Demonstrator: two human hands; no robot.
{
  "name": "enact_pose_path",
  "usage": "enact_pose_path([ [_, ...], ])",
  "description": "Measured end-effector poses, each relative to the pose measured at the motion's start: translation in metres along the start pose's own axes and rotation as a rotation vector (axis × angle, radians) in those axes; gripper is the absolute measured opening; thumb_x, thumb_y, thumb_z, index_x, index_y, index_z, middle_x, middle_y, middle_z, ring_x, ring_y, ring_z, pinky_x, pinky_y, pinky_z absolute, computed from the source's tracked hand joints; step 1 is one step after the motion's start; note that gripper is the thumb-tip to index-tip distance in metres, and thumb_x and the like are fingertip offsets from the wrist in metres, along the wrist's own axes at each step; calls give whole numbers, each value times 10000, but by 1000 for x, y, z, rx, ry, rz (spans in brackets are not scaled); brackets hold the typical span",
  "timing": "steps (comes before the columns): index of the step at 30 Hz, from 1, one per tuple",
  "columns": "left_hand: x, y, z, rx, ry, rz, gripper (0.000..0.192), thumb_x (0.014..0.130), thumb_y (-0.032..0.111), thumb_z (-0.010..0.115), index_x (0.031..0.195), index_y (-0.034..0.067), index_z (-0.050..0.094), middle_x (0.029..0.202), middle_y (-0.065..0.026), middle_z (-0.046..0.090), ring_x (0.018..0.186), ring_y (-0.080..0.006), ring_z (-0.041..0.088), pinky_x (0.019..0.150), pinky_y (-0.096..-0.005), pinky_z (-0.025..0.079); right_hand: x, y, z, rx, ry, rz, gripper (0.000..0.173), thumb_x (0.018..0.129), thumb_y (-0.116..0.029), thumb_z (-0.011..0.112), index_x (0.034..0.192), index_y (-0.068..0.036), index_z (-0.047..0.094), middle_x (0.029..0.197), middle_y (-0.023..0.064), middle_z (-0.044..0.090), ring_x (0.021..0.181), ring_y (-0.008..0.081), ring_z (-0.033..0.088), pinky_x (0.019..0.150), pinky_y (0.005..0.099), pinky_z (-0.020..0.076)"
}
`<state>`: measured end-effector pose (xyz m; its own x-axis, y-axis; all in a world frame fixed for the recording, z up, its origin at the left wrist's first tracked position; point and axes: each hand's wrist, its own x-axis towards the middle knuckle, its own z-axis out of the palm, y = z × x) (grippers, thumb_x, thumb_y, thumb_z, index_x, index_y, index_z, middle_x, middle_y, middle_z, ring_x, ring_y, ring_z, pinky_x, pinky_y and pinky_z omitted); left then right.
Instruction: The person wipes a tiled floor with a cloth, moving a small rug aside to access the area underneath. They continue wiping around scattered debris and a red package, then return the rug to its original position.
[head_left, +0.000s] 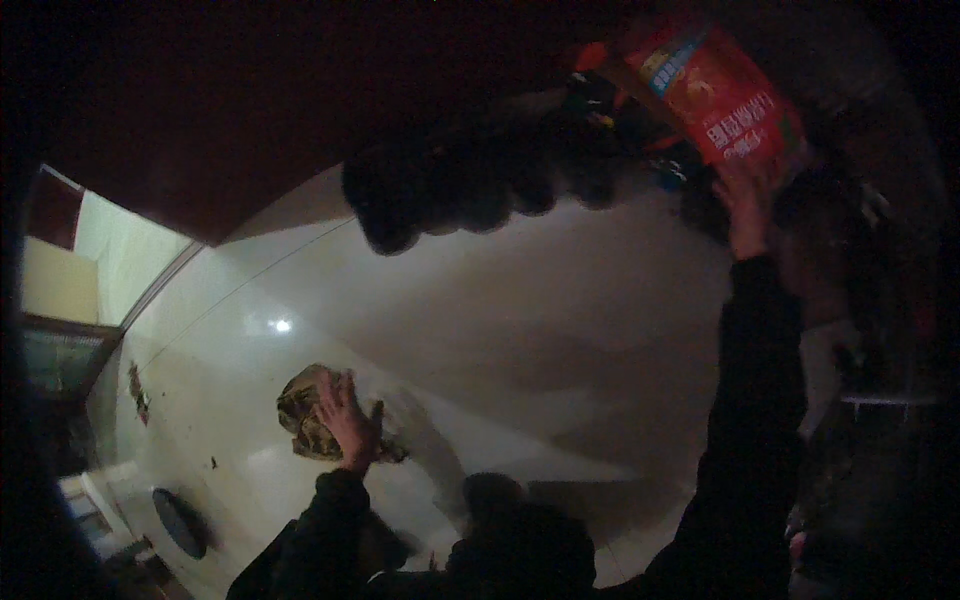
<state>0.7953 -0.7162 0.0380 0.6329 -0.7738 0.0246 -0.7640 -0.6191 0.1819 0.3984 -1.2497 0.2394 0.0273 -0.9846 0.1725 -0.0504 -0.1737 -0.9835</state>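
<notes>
My left hand (351, 420) is over a crumpled brown cloth (304, 409) on the glossy pale tiled floor (525, 315). Its fingers are spread, and I cannot tell how firmly the palm presses on the cloth. To the upper right, my right arm is stretched far out. The right hand (750, 199) has the lower end of a red plastic packet (720, 97) in its fingers. The packet bears white writing and a picture, and is tilted. Part of its grip is lost in shadow and blur.
A row of dark rounded things (480, 180), possibly shoes, lines the floor's far side. Small dark-red debris (139, 394) and a black oval object (180, 523) lie at left. Near the packet are dark, unclear items (592, 105). A lit opening (127, 247) is at far left.
</notes>
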Motion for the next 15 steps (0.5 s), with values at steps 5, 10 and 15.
enact_pose_path([
  [5, 5, -68, 11, -37, -273, -534, 764, 797, 441, 719, 1465, 243, 408, 1559, -144, 294, 1427, -415, 233, 1120, -582, 241, -197, 144, 96, -139, -363, 108, 393, 913, -133, 632, 1284, -20, 569, 1083, 53, 642, 804, 158, 655, 750, 319, 546],
  [10, 17, -24, 14, 198, -489, -55, 544, 894, 371, 627, 1375, 143, 515, 1420, -126, 482, 1328, -343, 393, 1033, -469, 406, -403, 166, 183, 312, -565, 678, 415, 927, -232, 646, 1294, -50, 583, 1171, 75, 635, 1033, 215, 625, 907, 357, 505],
  [15, 27, 136, -2, -1272, -712, -144, 420, 1010, 263, 532, 1338, 2, 504, 1329, -93, 550, 1235, -199, 471, 1036, -343, 399, -405, 143, 169, 256, -450, 507, 456, 956, -263, 608, 1355, -58, 527, 1232, 78, 593, 1138, 249, 573, 972, 401, 482],
])
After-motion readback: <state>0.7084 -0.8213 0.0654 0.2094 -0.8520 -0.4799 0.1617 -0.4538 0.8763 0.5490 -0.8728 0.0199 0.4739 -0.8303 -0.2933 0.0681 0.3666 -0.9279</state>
